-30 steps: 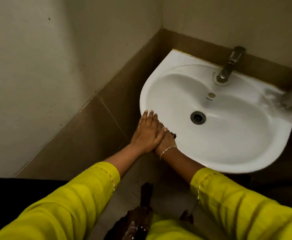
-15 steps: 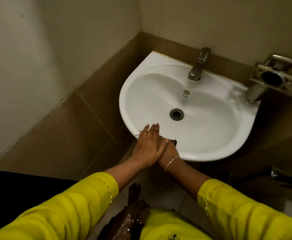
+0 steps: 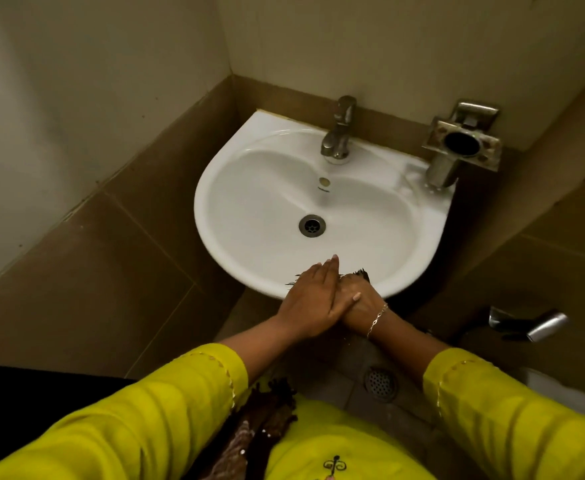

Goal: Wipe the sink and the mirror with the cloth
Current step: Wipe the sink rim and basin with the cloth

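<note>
Two hands stacked at the near rim of a white sink (image 3: pixel 235 188), corner-mounted between tan tiled walls. Metal tap (image 3: pixel 338 133) at the back centre, spout over the basin; small overflow hole (image 3: pixel 324 181) below it, round drain (image 3: pixel 312 225) at the bottom of the bowl. Tarnished metal holder (image 3: pixel 462 143) with a dark round opening stands on the sink's back right corner, wall-fixed. Chrome fitting (image 3: pixel 540 327) sticks out low on the right wall. Floor drain (image 3: pixel 381 382) on grey floor tiles under the forearms. Bowl itself is clear of loose items.

Left hand (image 3: pixel 313 303) lies flat, fingers straight and together, tips reaching just inside the bowl, palm pressed over the right hand. Right hand (image 3: pixel 360 303) is underneath, mostly covered; thin bracelet (image 3: pixel 377 320) on its wrist. Dark cloth (image 3: pixel 362 273) is only partly seen: frayed dark edges poke out past the fingers on the rim, to either side of the left hand. Right hand presses down on it; whether its fingers curl around the cloth I cannot tell. Left hand grips nothing, spread open on top. Yellow sleeves (image 3: pixel 180 393) on both arms. Mirror not in view.
</note>
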The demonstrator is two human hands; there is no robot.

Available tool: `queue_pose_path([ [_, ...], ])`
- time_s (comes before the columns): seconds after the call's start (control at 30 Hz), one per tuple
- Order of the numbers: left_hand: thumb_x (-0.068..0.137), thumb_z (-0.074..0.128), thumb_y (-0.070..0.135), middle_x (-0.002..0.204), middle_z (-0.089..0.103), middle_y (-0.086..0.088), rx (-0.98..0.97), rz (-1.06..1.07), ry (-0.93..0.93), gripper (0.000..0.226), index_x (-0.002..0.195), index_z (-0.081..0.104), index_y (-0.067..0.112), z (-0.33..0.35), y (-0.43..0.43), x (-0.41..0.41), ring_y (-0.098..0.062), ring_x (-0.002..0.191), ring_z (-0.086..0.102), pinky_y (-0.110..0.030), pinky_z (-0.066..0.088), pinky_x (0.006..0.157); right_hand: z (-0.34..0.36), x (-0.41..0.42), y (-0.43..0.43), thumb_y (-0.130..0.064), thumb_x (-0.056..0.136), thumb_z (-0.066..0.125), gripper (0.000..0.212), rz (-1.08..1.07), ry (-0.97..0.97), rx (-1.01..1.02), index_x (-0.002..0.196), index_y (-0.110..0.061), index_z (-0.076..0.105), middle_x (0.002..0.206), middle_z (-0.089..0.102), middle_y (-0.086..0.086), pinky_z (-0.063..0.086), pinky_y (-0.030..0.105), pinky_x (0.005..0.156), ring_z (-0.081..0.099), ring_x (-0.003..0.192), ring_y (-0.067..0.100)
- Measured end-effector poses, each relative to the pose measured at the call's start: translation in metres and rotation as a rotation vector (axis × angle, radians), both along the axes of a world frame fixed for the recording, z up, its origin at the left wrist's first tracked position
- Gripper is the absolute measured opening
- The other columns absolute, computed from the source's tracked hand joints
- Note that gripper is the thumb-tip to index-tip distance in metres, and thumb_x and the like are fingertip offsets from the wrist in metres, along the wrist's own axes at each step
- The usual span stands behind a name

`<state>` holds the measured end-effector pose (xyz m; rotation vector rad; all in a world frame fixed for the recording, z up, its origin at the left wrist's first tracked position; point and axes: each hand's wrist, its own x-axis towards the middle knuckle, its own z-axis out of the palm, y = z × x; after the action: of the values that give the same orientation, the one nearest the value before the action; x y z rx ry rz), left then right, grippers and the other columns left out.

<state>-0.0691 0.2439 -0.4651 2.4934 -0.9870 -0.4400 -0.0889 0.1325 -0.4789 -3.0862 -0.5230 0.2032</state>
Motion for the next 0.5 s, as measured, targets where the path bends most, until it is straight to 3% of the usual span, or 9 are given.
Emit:
queue_pose_path([
  [0.07,0.087,0.029,0.056,0.148,0.024,-0.02,-0.005,-0.086,0.007,0.08,0.142,0.011,0.0,0.005,-0.007,-0.004,-0.029,0.136,0.022,-0.033,0.015,0.111,-0.007,-0.003,-0.019,-0.021,0.074,0.042,0.03,0.029,-0.005,0.013,0.067,-0.009,0.068,0.055,0.065,0.005,0.051,0.025,0.048,0.063,0.049,0.018],
  [0.17,0.092,0.04,0.05,0.151,0.016,-0.019,0.03,-0.196,-0.019,0.078,0.143,0.007,0.0,0.01,-0.017,-0.003,-0.026,0.138,0.016,-0.031,0.012,0.111,-0.019,-0.006,-0.042,-0.028,0.068,0.036,0.038,0.045,-0.026,-0.098,0.056,-0.013,0.068,0.049,0.063,0.0,0.048,0.018,0.047,0.06,0.044,0.012],
  [0.3,0.091,0.039,0.051,0.151,0.012,-0.02,0.078,-0.329,-0.047,0.08,0.142,0.007,-0.001,0.007,-0.033,0.006,-0.028,0.139,0.014,-0.032,0.01,0.112,-0.013,-0.005,-0.068,-0.03,0.071,0.041,0.038,0.164,-0.017,-0.15,0.069,-0.011,0.074,0.07,0.073,0.006,0.056,0.026,0.058,0.07,0.064,0.019],
  [0.37,0.089,0.025,0.061,0.152,0.011,-0.02,0.113,-0.383,-0.049,0.084,0.142,0.007,-0.001,0.006,-0.041,0.011,-0.028,0.139,0.013,-0.035,0.009,0.113,-0.007,-0.006,-0.081,-0.034,0.073,0.043,0.035,0.215,-0.037,-0.147,0.074,-0.017,0.074,0.078,0.074,0.005,0.057,0.028,0.062,0.071,0.071,0.022],
  [0.43,0.077,0.009,0.07,0.152,0.01,-0.019,0.135,-0.389,-0.052,0.096,0.142,0.005,0.0,0.005,-0.047,0.016,-0.027,0.14,0.01,-0.036,0.007,0.114,-0.004,-0.006,-0.097,-0.038,0.077,0.046,0.028,0.278,-0.056,-0.082,0.083,-0.02,0.066,0.083,0.073,0.006,0.056,0.032,0.063,0.069,0.074,0.026],
  [0.5,0.076,0.01,0.074,0.152,0.01,-0.019,0.119,-0.379,-0.065,0.099,0.143,0.005,0.001,0.004,-0.049,0.021,-0.027,0.14,0.009,-0.035,0.005,0.113,0.0,-0.004,-0.115,-0.048,0.08,0.046,0.033,0.288,-0.006,-0.08,0.098,-0.022,0.054,0.094,0.07,0.005,0.055,0.035,0.072,0.067,0.086,0.026],
])
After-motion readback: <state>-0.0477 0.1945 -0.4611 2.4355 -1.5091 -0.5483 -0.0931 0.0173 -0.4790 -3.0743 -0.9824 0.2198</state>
